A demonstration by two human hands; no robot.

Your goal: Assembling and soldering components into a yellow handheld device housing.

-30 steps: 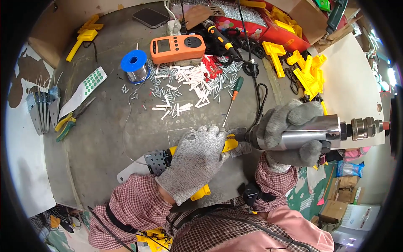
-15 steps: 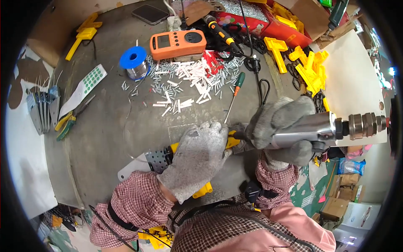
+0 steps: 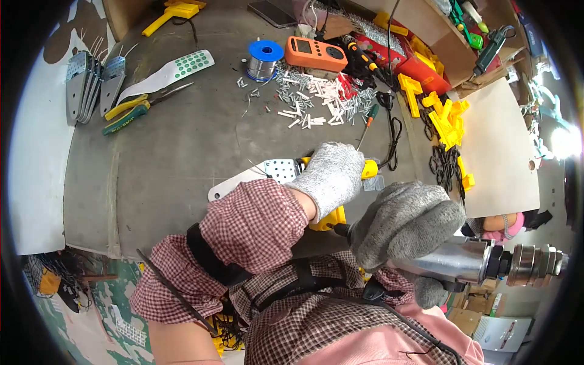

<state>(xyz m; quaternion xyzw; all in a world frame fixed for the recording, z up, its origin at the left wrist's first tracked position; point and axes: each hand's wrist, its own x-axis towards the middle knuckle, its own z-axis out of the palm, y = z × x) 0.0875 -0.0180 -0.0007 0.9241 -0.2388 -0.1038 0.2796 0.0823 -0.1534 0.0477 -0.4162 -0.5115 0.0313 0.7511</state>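
Note:
My left hand [image 3: 333, 173], in a light grey knit glove, is wrapped over a yellow plastic handle [image 3: 369, 169]. Out to its left, a perforated metal plate [image 3: 280, 171] and a pale flat blade [image 3: 236, 182] extend from the same piece. My right hand [image 3: 404, 222], in a darker grey glove, grips a silver air screwdriver [image 3: 453, 261] with a brass-toned hose fitting. The tool's dark tip points left, beside a second yellow plastic piece [image 3: 331, 218] at the near table edge. A screwdriver with a green and orange handle [image 3: 371, 115] lies just beyond my left hand.
Loose screws and white plugs [image 3: 331, 100] are heaped beyond my hands, near a solder spool [image 3: 265, 59] and an orange meter [image 3: 316, 55]. Pliers [image 3: 137, 111] and stacked metal blades [image 3: 85, 88] lie left. Yellow parts [image 3: 447, 121] with black cords are right.
My right hand has drawn the air screwdriver down and back from the yellow handle, toward the near table edge. My left hand still grips the handle. The whole view has shifted.

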